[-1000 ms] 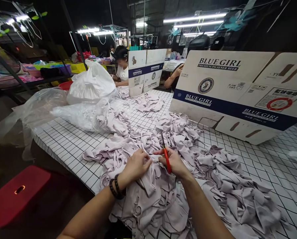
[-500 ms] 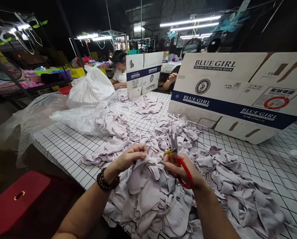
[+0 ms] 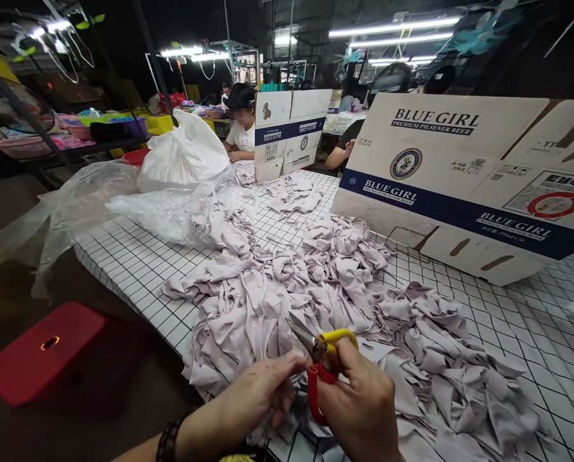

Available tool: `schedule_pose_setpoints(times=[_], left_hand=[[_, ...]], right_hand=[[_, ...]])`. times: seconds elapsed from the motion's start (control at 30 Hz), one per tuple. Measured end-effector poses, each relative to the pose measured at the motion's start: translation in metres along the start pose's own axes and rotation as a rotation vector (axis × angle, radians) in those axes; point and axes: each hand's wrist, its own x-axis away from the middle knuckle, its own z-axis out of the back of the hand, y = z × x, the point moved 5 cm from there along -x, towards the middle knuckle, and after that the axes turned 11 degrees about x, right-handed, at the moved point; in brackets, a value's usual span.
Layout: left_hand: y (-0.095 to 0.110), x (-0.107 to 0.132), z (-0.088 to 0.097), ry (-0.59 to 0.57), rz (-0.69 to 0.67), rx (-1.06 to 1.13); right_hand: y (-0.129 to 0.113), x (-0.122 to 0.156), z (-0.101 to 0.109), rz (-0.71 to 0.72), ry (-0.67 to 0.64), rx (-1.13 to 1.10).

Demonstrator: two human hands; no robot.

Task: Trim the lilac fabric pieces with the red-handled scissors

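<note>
In my right hand (image 3: 364,398) is a pair of scissors (image 3: 318,350) with one yellow and one red handle loop. Its blades point up and to the left, over a heap of pale lilac fabric pieces (image 3: 248,308). Close against the scissors' left side is my left hand (image 3: 270,388), its fingers curled and the thumb side near the red handle. What those fingers hold, if anything, is hidden. A dark beaded bracelet (image 3: 169,439) circles my left wrist. More fabric pieces (image 3: 465,366) spread to the right of my hands.
Beyond the fabric stand a large beer carton (image 3: 441,154) and a smaller one (image 3: 291,141) on the grid-patterned tablecloth (image 3: 123,256). White plastic bags (image 3: 181,154) lie at the left. A red box (image 3: 43,353) is below the table edge. Two co-workers sit across the table.
Both hands have come down nearer to me, off the middle of the heap. The scissors have swung from pointing up to pointing up-left. The fabric bundle between my hands has shifted, and the view has turned slightly left.
</note>
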Motion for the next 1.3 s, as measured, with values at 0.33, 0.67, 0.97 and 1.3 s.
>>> schedule_pose_setpoints(times=[0.33, 0.67, 0.97, 1.3], left_hand=[[-0.015, -0.007, 0.000, 0.268, -0.106, 0.528], [0.003, 0.016, -0.007, 0.190, -0.291, 0.452], [0.016, 0.042, 0.003, 0.202, -0.113, 0.694], [0.050, -0.001, -0.017, -0.056, -0.521, 0.240]], right_hand=[[0.003, 0.042, -0.007, -0.121, -0.316, -0.190], [0.017, -0.034, -0.057, -0.129, -0.693, -0.889], [-0.019, -0.076, -0.108, 0.245, -1.089, -0.831], [0.028, -0.108, -0.028, -0.094, -0.321, -0.713]])
